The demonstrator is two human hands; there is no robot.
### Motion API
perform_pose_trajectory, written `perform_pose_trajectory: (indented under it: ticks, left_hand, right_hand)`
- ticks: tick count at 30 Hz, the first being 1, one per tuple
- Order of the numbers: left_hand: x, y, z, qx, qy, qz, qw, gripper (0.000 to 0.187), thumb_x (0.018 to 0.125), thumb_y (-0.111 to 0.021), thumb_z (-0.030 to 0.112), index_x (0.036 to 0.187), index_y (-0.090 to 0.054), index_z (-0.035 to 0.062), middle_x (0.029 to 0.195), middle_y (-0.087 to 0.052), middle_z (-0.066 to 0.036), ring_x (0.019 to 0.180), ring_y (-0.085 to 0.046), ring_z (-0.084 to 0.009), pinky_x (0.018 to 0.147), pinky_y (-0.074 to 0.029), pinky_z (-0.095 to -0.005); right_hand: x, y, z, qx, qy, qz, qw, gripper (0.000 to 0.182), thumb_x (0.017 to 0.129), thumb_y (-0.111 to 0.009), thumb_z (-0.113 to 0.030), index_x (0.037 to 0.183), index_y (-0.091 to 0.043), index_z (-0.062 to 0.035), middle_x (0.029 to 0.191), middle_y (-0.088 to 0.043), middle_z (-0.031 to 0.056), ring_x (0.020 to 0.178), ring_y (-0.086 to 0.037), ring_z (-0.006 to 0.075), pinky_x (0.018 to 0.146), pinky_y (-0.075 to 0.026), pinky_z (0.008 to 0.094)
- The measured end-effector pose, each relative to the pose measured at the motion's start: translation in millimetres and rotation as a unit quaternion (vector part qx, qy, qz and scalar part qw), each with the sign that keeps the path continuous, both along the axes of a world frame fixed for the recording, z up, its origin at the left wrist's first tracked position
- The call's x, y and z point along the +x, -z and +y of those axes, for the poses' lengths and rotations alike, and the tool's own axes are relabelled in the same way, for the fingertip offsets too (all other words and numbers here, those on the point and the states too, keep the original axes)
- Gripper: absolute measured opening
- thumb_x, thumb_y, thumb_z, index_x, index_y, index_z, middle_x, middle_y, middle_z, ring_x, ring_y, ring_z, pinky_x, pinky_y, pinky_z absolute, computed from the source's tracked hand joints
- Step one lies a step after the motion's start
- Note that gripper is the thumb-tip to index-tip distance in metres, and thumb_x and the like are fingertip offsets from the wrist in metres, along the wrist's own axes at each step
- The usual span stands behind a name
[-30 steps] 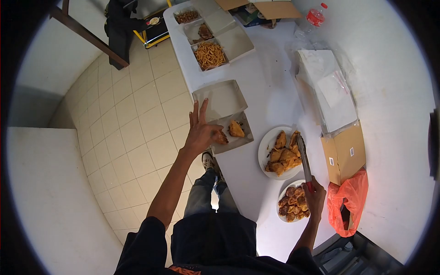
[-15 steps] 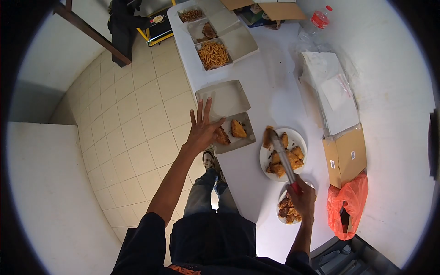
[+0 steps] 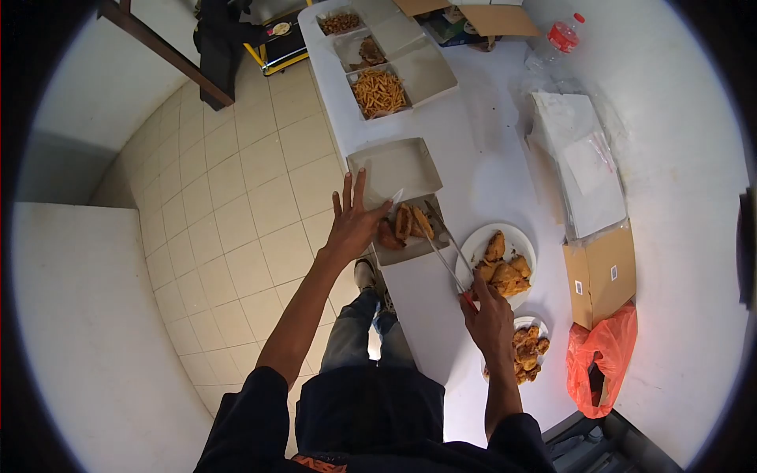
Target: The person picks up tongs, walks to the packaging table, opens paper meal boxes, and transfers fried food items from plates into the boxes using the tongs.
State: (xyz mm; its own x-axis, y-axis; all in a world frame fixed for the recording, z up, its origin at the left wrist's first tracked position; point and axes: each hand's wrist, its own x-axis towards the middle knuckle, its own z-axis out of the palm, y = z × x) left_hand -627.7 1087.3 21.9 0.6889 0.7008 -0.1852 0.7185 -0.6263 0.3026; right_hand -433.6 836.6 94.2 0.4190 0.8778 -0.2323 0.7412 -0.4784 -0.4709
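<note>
My left hand [image 3: 355,229] is spread over the left edge of an open cardboard box [image 3: 430,246], its fingertips near the hinge between lid and tray. Several browned pieces of food [image 3: 403,221] lie in that tray. My right hand [image 3: 487,319] holds metal tongs [image 3: 451,266] with red on the handle; their tips reach into the box, spread around one piece, and whether they touch it is unclear. Beside the box is a white plate [image 3: 527,235] with fried pieces [image 3: 505,276]. Below it, a second plate [image 3: 538,322] of smaller browned pieces is partly covered by my right hand and wrist.
Open boxes of fries [image 3: 379,93] and other food stand at the table's far end. Along the wall are a bottle [image 3: 563,36], wrapped white boxes [image 3: 579,165], a brown carton [image 3: 601,272] and a red plastic bag [image 3: 603,359]. A trolley [image 3: 281,47] stands on the floor.
My right hand has moved the tongs from the larger plate to the open box, where another piece now lies. My left hand stays spread at the box. The view has shifted slightly.
</note>
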Motion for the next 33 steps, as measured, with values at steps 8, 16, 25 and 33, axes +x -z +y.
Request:
perform_pose_trajectory:
  ticks: [8,16,25,33]
  left_hand:
    - [-0.1,4.9,0.3,-0.003,-0.007,-0.013,1.0,0.049,0.094,-0.065,0.013,0.139,-0.062,0.0319,0.166,0.0,-0.019,0.152,0.001,-0.0495,0.117,-0.021,-0.0695]
    - [-2.8,0.6,0.2,-0.004,0.003,-0.028,1.0,0.05,0.09,-0.068,0.01,0.137,-0.063,0.0271,0.165,0.0,-0.023,0.152,0.003,-0.0498,0.116,-0.021,-0.0705]
    - [-1.1,-1.2,-0.5,0.001,0.007,-0.027,1.0,0.049,0.091,-0.066,0.01,0.137,-0.063,0.0266,0.165,-0.001,-0.023,0.152,0.003,-0.0504,0.116,-0.021,-0.0708]
    - [-2.4,-3.2,-2.4,-0.014,0.015,-0.082,0.996,0.052,0.089,-0.067,0.007,0.137,-0.063,0.0266,0.164,-0.006,-0.022,0.152,-0.002,-0.05,0.117,-0.023,-0.0689]
  right_hand:
    - [-21.0,-11.3,-3.4,-0.027,-0.036,-0.004,0.999,0.055,0.092,-0.07,-0.029,0.14,-0.053,-0.0065,0.107,-0.069,0.0212,0.083,-0.071,0.0409,0.07,-0.058,0.0502]
    - [-18.6,-0.4,-16.2,-0.068,-0.022,-0.025,0.997,0.053,0.094,-0.067,-0.031,0.139,-0.052,-0.0074,0.095,-0.069,0.0207,0.078,-0.071,0.0413,0.064,-0.057,0.0523]
    - [-18.3,-7.2,-17.6,-0.07,0.009,0.009,0.997,0.057,0.091,-0.071,-0.031,0.14,-0.054,-0.0069,0.096,-0.071,0.0212,0.081,-0.071,0.0419,0.068,-0.057,0.05]
    - [22.5,-48.3,-61.1,-0.091,0.134,0.078,0.984,0.059,0.084,-0.078,-0.025,0.136,-0.059,-0.0042,0.086,-0.074,0.0172,0.078,-0.071,0.0356,0.07,-0.055,0.0437]
